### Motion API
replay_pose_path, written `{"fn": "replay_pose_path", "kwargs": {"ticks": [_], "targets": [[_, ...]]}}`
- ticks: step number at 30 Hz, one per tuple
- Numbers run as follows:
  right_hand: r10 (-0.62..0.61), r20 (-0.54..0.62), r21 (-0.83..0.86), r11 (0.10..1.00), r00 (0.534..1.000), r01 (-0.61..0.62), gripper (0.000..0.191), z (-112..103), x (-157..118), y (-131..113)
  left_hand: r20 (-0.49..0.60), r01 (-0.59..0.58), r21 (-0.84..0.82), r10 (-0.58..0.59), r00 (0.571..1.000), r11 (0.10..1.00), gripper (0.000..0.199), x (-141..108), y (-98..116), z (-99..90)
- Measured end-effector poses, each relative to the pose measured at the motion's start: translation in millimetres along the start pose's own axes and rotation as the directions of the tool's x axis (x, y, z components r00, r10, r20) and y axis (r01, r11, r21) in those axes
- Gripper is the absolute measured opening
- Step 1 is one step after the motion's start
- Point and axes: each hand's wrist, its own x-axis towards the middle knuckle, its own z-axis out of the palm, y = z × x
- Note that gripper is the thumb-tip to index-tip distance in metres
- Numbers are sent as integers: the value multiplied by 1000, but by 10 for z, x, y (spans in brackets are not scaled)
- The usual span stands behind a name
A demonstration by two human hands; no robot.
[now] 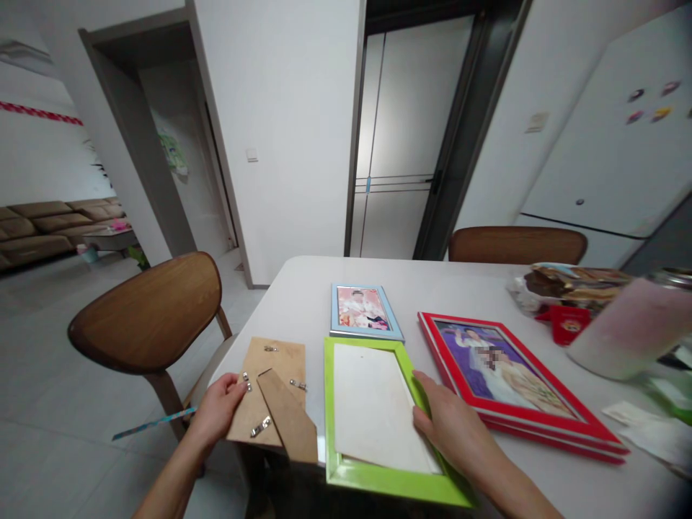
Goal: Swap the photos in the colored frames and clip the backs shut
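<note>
My left hand [220, 405] is closed on the left edge of a brown frame backing board [292, 357], its thumb on top. Metal clips and a folded-down stand leg [289, 418] show on the board. My right hand [451, 422] grips the right side of a lime-green picture frame [367, 472], fingers over its rim. A white sheet [373, 404] lies slightly skewed inside that frame. Just beyond is a light-blue framed photo [365, 308]. To the right, red picture frames [519, 389] are stacked, the top one showing a photo.
A pink-white bottle [627, 324], a plastic bag of items [573, 285], a red packet [569, 324] and crumpled tissue [651, 425] sit at the table's right. Wooden chairs [156, 310] stand left and beyond. A blue patterned strip [154, 424] shows beside my left wrist; its support is unclear.
</note>
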Motion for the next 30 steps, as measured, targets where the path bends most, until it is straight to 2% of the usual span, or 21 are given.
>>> {"fn": "replay_pose_path", "kwargs": {"ticks": [2,4,5,6,8,10,11,13,15,17,19,20,22,23,24,25,27,28,30], "targets": [[37,-22,103,994,999,-34,55,-29,23,-18,-60,-45,103,51,997,994,25,27,4,-28],[121,-3,297,948,993,-115,59,-93,17,-48,-125,-99,183,123,985,978,31,-3,53,18],[172,41,429,886,984,-173,61,-135,0,-72,-144,-125,208,157,977,970,35,-48,95,82],[209,107,570,788,972,-232,63,-180,-23,-102,-147,-165,224,201,968,961,37,-115,149,178],[208,254,795,511,944,-327,68,-274,-78,-174,-95,-272,231,300,949,934,38,-312,291,452],[152,352,884,269,924,-381,75,-359,-124,-251,54,-494,220,496,867,841,45,-550,467,789],[127,372,899,200,920,-391,78,-393,-139,-286,148,-585,201,566,811,786,54,-664,558,954],[102,373,913,138,922,-384,82,-438,-151,-336,307,-703,163,642,703,692,69,-841,722,1228],[87,347,926,122,934,-356,84,-447,-144,-355,385,-764,158,674,631,625,67,-932,838,1392],[76,314,935,146,946,-322,85,-422,-121,-337,437,-798,164,683,586,580,56,-951,888,1447],[65,280,930,229,958,-287,84,-367,-85,-283,446,-815,169,694,565,555,47,-936,878,1429],[69,260,916,300,963,-268,83,-331,-62,-245,420,-821,167,714,561,547,45,-924,857,1403],[100,201,834,504,974,-224,78,-254,-9,-159,304,-816,142,759,575,561,44,-897,803,1332],[121,156,758,622,980,-197,75,-216,17,-115,219,-792,113,762,609,601,44,-881,775,1287],[136,105,659,732,985,-171,72,-180,42,-74,125,-743,68,733,669,666,43,-860,749,1236],[140,52,551,822,989,-145,67,-148,63,-38,35,-666,5,666,746,746,43,-834,723,1179],[113,-31,356,930,993,-95,59,-95,92,14,-102,-461,-154,450,887,874,45,-762,664,1056],[88,-57,284,956,994,-68,56,-73,99,30,-142,-369,-224,345,928,902,47,-719,626,994],[29,-85,175,985,996,-14,49,-33,103,44,-179,-240,-286,194,965,928,50,-637,525,890]]}}
